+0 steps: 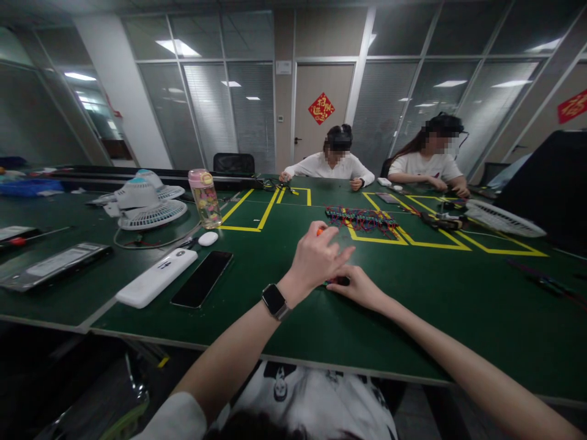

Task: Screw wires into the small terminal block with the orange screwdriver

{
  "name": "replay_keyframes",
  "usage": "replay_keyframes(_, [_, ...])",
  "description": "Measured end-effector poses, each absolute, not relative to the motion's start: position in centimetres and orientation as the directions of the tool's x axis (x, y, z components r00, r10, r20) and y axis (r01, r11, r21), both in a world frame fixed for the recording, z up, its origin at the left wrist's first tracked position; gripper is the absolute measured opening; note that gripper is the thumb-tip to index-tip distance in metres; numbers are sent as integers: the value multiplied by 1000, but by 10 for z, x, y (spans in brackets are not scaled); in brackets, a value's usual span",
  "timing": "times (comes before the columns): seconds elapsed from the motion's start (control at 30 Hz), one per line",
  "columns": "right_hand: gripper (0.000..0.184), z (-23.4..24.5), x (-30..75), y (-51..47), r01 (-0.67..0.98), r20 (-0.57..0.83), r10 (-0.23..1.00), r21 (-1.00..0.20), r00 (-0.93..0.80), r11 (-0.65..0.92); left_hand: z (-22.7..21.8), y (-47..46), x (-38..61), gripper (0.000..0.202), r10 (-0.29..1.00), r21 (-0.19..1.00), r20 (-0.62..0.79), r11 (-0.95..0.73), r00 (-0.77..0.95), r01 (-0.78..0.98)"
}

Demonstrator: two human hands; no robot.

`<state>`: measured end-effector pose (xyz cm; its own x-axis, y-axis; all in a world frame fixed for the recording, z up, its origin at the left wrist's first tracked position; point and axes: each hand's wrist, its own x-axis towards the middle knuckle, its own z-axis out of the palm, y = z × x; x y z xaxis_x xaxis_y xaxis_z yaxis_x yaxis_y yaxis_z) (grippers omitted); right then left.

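Near the middle of the table, my left hand, with a watch on its wrist, is curled around a small tool with an orange handle end. Its shaft is hidden by my fingers. Just below and to the right, my right hand pinches a small dark part with bits of green and red. Fingers cover most of that part, so its kind does not show. Beyond both hands lies a cluster of small circuit boards with red and blue wires.
To the left are a black phone, a white power bank, a pink-lidded bottle, white fans and a hard drive. Yellow tape marks the green table. Two people sit across, one at the right.
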<state>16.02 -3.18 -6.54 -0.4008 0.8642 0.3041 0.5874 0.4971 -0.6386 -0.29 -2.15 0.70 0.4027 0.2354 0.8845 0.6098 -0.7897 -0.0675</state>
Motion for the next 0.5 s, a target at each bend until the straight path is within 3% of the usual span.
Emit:
replay_keyframes(0.1, [10, -63, 159, -33, 592, 297, 861, -631, -412, 501, 7, -24, 0, 22, 292, 25, 840, -862, 457, 506])
replay_keyframes(0.23, [13, -64, 160, -32, 606, 289, 861, -617, -418, 502, 10, -24, -3, 34, 389, 180, 774, -891, 499, 416])
replay_keyframes(0.33, [17, -60, 162, -34, 593, 294, 857, -625, -423, 507, 12, -20, -5, 30, 426, 321, 770, -902, 475, 289])
replay_keyframes(0.5, [36, -34, 153, -38, 361, 444, 836, -759, -323, 543, 16, -17, -6, 24, 476, 426, 760, -879, 443, 215])
